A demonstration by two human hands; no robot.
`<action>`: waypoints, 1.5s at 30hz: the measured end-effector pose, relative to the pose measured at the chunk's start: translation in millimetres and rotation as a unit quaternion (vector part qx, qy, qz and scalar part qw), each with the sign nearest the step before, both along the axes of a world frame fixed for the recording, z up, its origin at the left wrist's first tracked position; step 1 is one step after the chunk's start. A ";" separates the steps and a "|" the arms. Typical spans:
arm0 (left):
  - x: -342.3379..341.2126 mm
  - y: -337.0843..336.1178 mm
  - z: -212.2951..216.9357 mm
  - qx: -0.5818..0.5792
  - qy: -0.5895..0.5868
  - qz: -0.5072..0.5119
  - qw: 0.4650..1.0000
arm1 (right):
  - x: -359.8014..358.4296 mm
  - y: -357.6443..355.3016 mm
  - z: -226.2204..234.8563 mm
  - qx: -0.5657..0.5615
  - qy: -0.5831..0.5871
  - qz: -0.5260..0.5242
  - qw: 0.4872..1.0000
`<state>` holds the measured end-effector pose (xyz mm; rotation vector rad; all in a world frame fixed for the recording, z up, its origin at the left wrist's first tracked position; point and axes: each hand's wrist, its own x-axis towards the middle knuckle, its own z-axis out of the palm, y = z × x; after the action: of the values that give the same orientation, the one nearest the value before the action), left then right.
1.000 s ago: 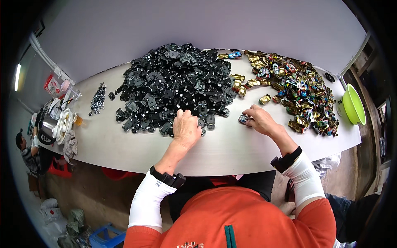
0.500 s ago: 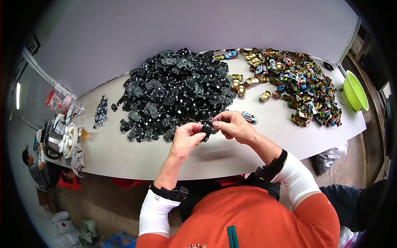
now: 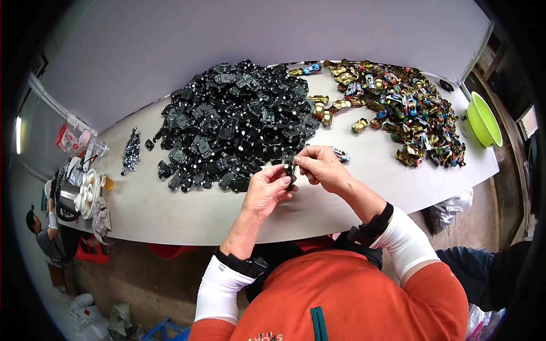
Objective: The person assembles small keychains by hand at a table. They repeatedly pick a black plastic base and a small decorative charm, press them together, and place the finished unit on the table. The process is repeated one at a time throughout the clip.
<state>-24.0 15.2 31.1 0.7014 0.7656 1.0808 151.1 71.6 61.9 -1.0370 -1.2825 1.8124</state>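
Note:
In front of me, over the near edge of a big heap of black toy car chassis (image 3: 227, 122), my left hand (image 3: 265, 192) grips one black toy car chassis (image 3: 289, 166) between thumb and fingers. It is held roughly upright, its narrow side toward me. My right hand (image 3: 323, 168) is closed in a pinch against the chassis's right edge. Whatever lies between those right fingertips is too small to make out. Just behind the right hand, a colourful toy car body (image 3: 341, 154) rests on the table.
A pile of gold and multicoloured toy car bodies (image 3: 421, 116) covers the table's right part, beside a green basin (image 3: 484, 120). Small silvery parts (image 3: 131, 151) lie at left. Beyond them stand a steel pot (image 3: 69, 199) and white dishes (image 3: 88, 193). Another person (image 3: 46, 241) sits far left.
The chassis has been turned from its flat face to a narrow edge and raised slightly. My left fingers have shifted around it, and the right pinch stays at its side. The view has shifted slightly.

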 end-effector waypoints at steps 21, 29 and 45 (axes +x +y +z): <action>3.3 -9.3 -14.4 -0.073 -0.197 -0.028 0.977 | 86.4 39.8 -0.6 0.338 -0.540 0.008 0.771; 16.5 -1.4 -16.6 -0.038 -0.224 -0.074 0.971 | 80.7 22.5 0.8 0.334 -0.434 0.015 0.837; 30.6 -2.1 -11.7 -0.019 -0.166 -0.026 0.986 | 66.1 -22.9 5.5 0.397 -0.292 0.030 0.870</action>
<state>6.6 13.1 19.5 0.4895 0.4771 1.0986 217.2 48.7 67.4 -1.0685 -2.1771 0.8101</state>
